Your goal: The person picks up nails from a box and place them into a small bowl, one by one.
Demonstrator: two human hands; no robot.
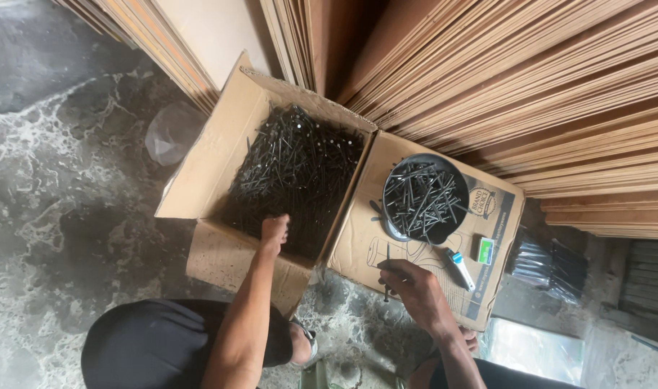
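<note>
Left hand digging, fingers curled, into loose nails in cardboard box; grasp contents unclear. Right hand pinching single nail mid-shank. Nails likely stiff, sharp-tipped, heavy in bulk.

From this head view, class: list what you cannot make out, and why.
- Left hand fingertips: buried in the nails, head view.
- Right hand grip on a thin dark piece: too small.
- Box depth: hidden by nails.
- Boards: cut off at the top edge.

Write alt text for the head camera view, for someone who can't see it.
Seen from above, a person's left hand reaches into a cardboard box of dark nails, while the right hand holds a nail beside a round pan of nails.
</note>
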